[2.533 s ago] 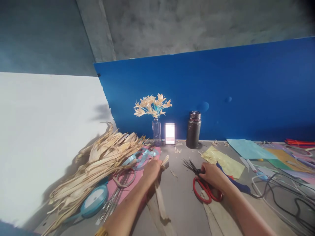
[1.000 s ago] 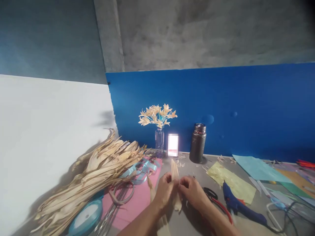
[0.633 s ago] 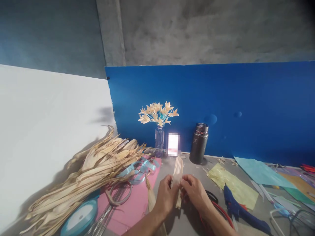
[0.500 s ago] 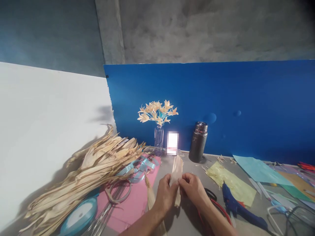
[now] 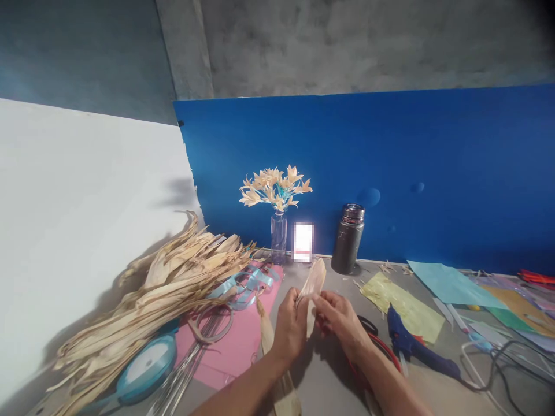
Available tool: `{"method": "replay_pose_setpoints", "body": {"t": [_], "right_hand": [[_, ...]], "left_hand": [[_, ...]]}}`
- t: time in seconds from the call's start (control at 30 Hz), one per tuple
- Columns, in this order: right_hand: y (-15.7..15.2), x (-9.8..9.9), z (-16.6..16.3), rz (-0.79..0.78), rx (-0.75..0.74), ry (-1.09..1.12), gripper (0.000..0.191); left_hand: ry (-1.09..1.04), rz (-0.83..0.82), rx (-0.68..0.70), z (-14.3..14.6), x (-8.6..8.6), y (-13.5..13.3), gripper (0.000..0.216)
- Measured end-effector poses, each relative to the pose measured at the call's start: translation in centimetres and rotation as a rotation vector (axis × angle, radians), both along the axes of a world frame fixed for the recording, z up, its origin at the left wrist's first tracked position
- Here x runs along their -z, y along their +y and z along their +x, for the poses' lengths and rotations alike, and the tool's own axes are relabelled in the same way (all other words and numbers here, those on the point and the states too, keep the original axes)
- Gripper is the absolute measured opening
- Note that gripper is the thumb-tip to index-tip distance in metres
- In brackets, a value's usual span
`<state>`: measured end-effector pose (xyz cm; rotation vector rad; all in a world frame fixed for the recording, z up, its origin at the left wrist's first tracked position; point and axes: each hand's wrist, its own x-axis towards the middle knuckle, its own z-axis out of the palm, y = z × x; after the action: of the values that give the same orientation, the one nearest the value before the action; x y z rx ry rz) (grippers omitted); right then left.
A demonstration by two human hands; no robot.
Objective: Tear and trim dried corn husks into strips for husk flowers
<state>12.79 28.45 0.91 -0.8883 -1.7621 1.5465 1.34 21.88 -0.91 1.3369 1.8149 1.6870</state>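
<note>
Between my two hands, above the grey table, a strip of dried corn husk (image 5: 315, 277) stands roughly upright, its top leaning slightly right. My left hand (image 5: 291, 325) grips it from the left, thumb along its face. From the other side my right hand (image 5: 337, 315) pinches the husk near its middle. Another long husk piece (image 5: 284, 384) lies partly under my left forearm. A large heap of dried corn husks (image 5: 173, 289) rests to the left. Beyond my hands, husk flowers (image 5: 275, 188) stand in a clear glass vase (image 5: 278, 237).
A dark flask (image 5: 348, 240) and a blurred bright rectangle (image 5: 302, 242) stand by the blue board. At right lie a blue glue gun (image 5: 416, 346), yellow paper (image 5: 405, 306) and light-blue paper (image 5: 455, 283). At left are a ribbon spool (image 5: 147, 370), wires (image 5: 182, 375) and pink paper (image 5: 234, 352).
The husk's top has tilted to the right and twisted a little between my hands. Both hands keep hold of it. The whole view has shifted slightly downward.
</note>
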Motion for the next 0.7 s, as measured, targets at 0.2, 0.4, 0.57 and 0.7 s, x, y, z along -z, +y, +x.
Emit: {"method": "replay_pose_setpoints", "body": {"t": [0.2,0.4,0.57,0.7], "right_hand": [[-0.3,0.3,-0.6,0.1,-0.007,-0.132,0.024],[0.4,0.2,-0.2,0.125,0.084,-0.136,0.018],[1.2,0.2,0.2,0.128,0.1,-0.061,0.03],[0.6,-0.2,-0.4,0.251,0.134,-0.12,0.02]], "left_hand": [[0.121,-0.026,-0.032,-0.2,0.3,-0.2,0.029],[0.138,0.011,-0.046,0.0,-0.4,-0.2,0.028],[0.109,-0.005,-0.119,0.0,-0.8,-0.3,0.029],[0.041,0.0,-0.021,-0.1,-1.2,-0.1,0.038]]}}
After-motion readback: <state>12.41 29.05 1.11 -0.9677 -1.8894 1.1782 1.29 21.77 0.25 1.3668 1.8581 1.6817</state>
